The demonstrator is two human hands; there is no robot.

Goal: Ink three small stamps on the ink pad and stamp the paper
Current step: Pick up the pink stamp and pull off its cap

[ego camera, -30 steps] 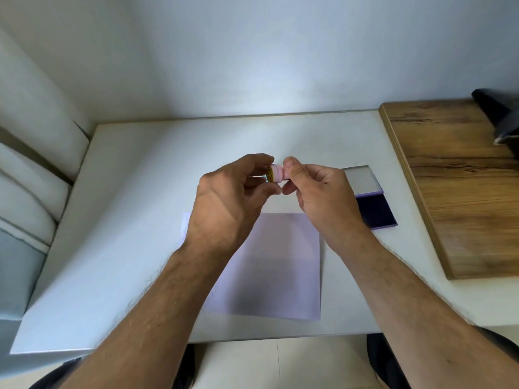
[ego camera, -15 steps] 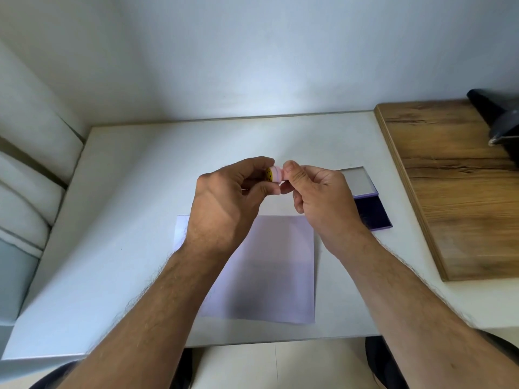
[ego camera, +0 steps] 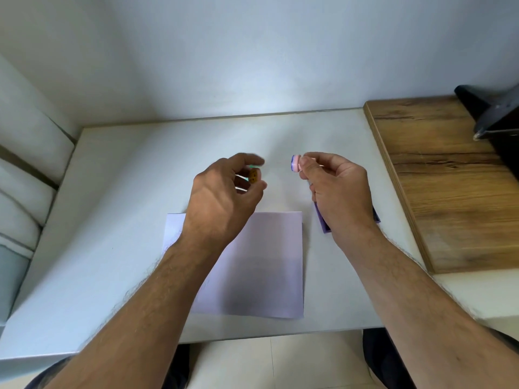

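Since the earlier frame the two hands have separated; the small piece they held together is now split between them. Left hand (ego camera: 222, 192) is curled loosely around a small yellow-brown round cap (ego camera: 253, 176) with dark dots, pinched between thumb and fingers; fingertips blurred. Right hand (ego camera: 335, 189) grips the small pink cylindrical stamp (ego camera: 296, 163) between thumb and forefinger, its purple-rimmed face pointing left. Both are held in the air above the white worktop (ego camera: 118, 220), beyond the far edge of the pale lilac sheet of paper (ego camera: 269, 265). Paper lies flat; no prints can be made out on it. Purple-edged ink pad (ego camera: 323, 223) sits just right of the paper, mostly hidden under the right hand. Wooden board (ego camera: 449, 178) at right.
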